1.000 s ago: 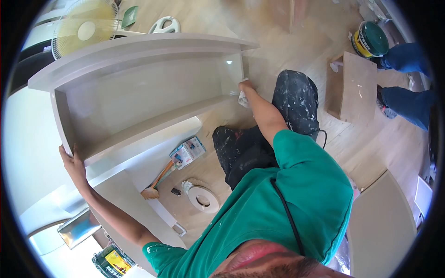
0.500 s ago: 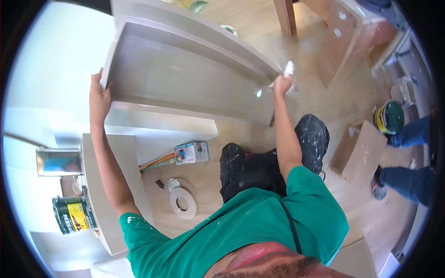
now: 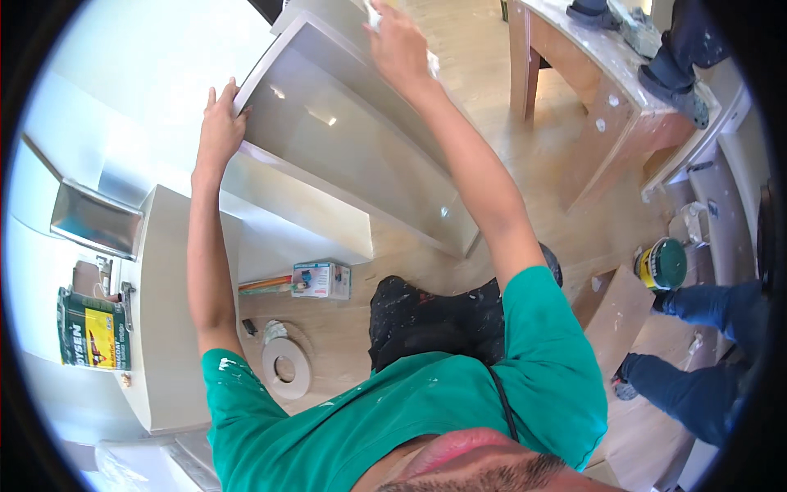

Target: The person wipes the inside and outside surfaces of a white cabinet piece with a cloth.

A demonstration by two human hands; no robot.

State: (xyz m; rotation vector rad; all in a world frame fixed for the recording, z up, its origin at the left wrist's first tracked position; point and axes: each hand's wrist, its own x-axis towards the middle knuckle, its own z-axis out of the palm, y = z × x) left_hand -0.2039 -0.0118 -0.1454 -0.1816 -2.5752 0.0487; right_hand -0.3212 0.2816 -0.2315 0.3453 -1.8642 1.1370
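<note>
A large shallow grey-white cabinet panel (image 3: 336, 131) with raised edges stands tilted in front of me, its inner face glossy. My left hand (image 3: 220, 127) grips its upper left edge, the fingertips showing beyond the rim. Up at the far side, my right hand (image 3: 399, 51) is closed round a crumpled white cloth (image 3: 374, 15), bits of which stick out on both sides of the fingers. The hand lies over the panel's far edge; whether the cloth touches it there I cannot tell.
At left, a cabinet (image 3: 176, 328) bears a paint bucket (image 3: 94, 332) and a metal can (image 3: 97, 217). A small box (image 3: 322, 280) and a ring-shaped disc (image 3: 287, 369) lie on the floor. Two people stand at right, one on a wooden bench (image 3: 566, 49), one near a green-lidded bucket (image 3: 662, 264).
My right hand has moved with the cloth from the panel's right end up and left along its far side. The panel appears turned, and my left hand appears higher and further right.
</note>
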